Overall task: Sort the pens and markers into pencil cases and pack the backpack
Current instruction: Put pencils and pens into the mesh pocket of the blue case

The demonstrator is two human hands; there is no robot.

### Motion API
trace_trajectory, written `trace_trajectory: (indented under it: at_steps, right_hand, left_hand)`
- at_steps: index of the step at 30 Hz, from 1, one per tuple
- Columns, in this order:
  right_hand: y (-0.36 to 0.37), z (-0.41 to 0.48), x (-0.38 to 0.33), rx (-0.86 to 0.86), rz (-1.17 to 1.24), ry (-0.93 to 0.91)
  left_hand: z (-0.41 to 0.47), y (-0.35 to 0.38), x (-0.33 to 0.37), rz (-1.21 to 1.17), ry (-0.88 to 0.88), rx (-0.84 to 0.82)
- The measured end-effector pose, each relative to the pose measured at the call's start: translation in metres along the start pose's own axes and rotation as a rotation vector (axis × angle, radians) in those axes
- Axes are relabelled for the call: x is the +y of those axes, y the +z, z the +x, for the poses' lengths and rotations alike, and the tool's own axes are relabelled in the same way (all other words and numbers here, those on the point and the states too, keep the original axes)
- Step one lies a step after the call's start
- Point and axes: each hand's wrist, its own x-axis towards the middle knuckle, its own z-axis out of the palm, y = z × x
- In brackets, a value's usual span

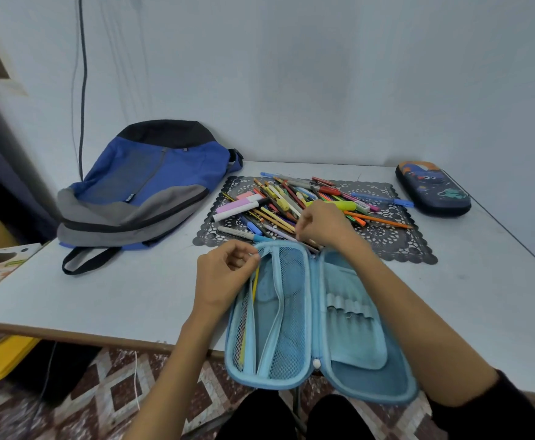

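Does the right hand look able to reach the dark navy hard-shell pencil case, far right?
Probably yes: the right hand is at the colourful pen pile; only low pens lie before the dark navy case.

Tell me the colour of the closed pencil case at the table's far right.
Closed pencil case: dark navy with orange and teal cartoon print; head view.

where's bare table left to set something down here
Widest bare patch: table front left, between the backpack and the open blue case. Another: right of the mat, near side of the dark case. Crowded: the mat under the pen pile, and front middle, taken by that case.
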Motion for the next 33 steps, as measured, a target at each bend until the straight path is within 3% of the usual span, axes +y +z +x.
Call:
trace_trajectory:
  at_steps: [4,9,12,15,18,25,33]
  right_hand:
    - [0.005,0.008,0.012,-0.02,-0.26,0.057]
    - [0.006,0.009,0.014,-0.029,-0.242,0.067]
    - [0.004,0.01,0.017,0.068,-0.044,0.006]
    - [-0.007,0.002,0.011,0.146,0.373,-0.113]
    - [-0.023,-0.009,0.006,0.082,0.702,-0.175]
    - [-0.037,-0.011,0.023,-0.323,0.398,-0.364]
    - [-0.008,-0.012,0.005,-0.389,0.175,-0.5]
  left_hand:
    - [0.002,-0.001,0.001,-0.005,-0.019,-0.012]
    - [0.0,0.0,0.007,-0.019,-0.045,-0.03]
    - [-0.001,-0.002,0.006,-0.032,-0.048,-0.051]
    - [0.0,-0.003,0.004,-0.057,-0.071,-0.048]
    - [0.0,-0.003,0.003,-0.077,-0.088,-0.044]
    - [0.0,-0.004,0.003,-0.074,-0.101,-0.042]
    - [0.0,-0.002,0.005,-0.049,-0.11,-0.038]
